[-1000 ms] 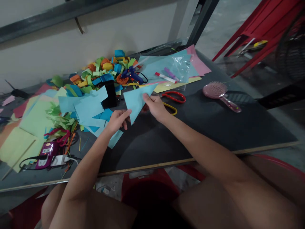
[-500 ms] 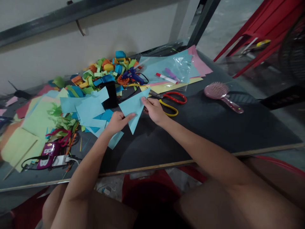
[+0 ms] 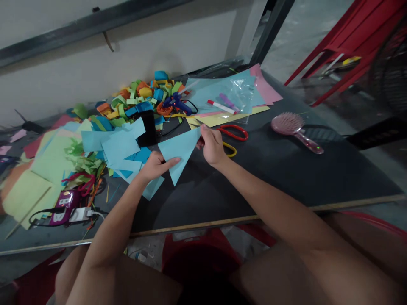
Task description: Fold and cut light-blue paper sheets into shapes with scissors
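Between my hands is a light blue paper triangle (image 3: pixel 178 148), held just above the dark table (image 3: pixel 273 182). My left hand (image 3: pixel 156 166) grips its lower left part, thumb lying across the front and fingers behind. At the upper right corner, my right hand (image 3: pixel 212 145) pinches the paper between thumb and fingers. Scissors (image 3: pixel 234 132) with one red and one yellow handle lie partly behind my right hand. Left of my left hand spreads a pile of light blue paper pieces (image 3: pixel 119 146), with a black object (image 3: pixel 147 128) standing beside it.
Folded coloured paper strips (image 3: pixel 136 99) are heaped near the wall, beside a blue glue gun (image 3: pixel 178 103). A red-capped marker (image 3: pixel 221 106) rests on plastic-covered paper sheets. A pink hairbrush (image 3: pixel 294 129) lies to the right. A purple device (image 3: pixel 66 206) with cables sits at left.
My right hand has shifted slightly right and now pinches the triangle's tip. The triangle has tilted and dropped a little; my left hand keeps its hold.
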A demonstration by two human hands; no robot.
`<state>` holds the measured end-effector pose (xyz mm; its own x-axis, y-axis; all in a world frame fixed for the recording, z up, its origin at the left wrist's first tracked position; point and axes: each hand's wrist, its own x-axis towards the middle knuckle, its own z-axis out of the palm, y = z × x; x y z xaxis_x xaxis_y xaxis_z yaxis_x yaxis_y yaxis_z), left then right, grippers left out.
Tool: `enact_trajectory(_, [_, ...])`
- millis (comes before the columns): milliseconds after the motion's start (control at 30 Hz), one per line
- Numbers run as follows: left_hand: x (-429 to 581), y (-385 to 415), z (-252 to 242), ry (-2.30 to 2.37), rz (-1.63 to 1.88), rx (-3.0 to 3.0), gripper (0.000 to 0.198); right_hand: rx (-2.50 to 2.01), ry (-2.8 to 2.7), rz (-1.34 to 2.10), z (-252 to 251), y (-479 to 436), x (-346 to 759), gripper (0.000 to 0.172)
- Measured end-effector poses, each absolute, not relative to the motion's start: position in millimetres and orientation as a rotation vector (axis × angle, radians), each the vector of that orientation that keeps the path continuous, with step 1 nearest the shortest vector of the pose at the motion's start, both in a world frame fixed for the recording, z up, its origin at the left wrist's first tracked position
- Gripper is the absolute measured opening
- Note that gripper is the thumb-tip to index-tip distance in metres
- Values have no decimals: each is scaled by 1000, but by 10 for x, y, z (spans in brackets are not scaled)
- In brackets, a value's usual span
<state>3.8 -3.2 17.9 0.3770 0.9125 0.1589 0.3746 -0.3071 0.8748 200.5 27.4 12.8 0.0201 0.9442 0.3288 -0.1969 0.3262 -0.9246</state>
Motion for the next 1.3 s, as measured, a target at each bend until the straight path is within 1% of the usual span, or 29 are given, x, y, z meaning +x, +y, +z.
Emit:
enact_trajectory(200, [35, -65, 203, 1039, 640, 1751, 62, -910, -1272, 935, 59, 333, 2051, 63])
enact_trajectory(300, [32, -53, 201, 1099, 583, 1725, 57, -930, -1293, 969, 3, 411, 2087, 63])
enact_trajectory(533, [13, -22, 274, 1220, 935, 1828, 58, -875, -1367, 1003, 7, 408, 2119, 64])
enact_trajectory(633, [13, -40, 300, 1246, 997, 1836, 58, -839, -1516, 987, 70, 346, 2108, 63])
enact_trajectory(733, [3, -32, 270, 1258, 1035, 1790, 56, -900, -1582, 913, 124, 310, 2091, 64])
enact_trajectory(900, [-46, 21, 239, 1297, 1205, 1752, 51, -941, -1655, 979, 110, 318, 2080, 66])
enact_trajectory(1100, [-41, 15, 247, 1281, 1242, 1744, 57, -900, -1573, 1123, 15, 297, 2069, 59])
enact_trajectory(1200, [-36, 22, 211, 1235, 1256, 1671, 58, -896, -1625, 1054, 34, 283, 2067, 57])
enact_trajectory(1300, [-54, 45, 196, 1151, 1208, 1547, 62, -907, -1710, 941, 80, 286, 2070, 59])
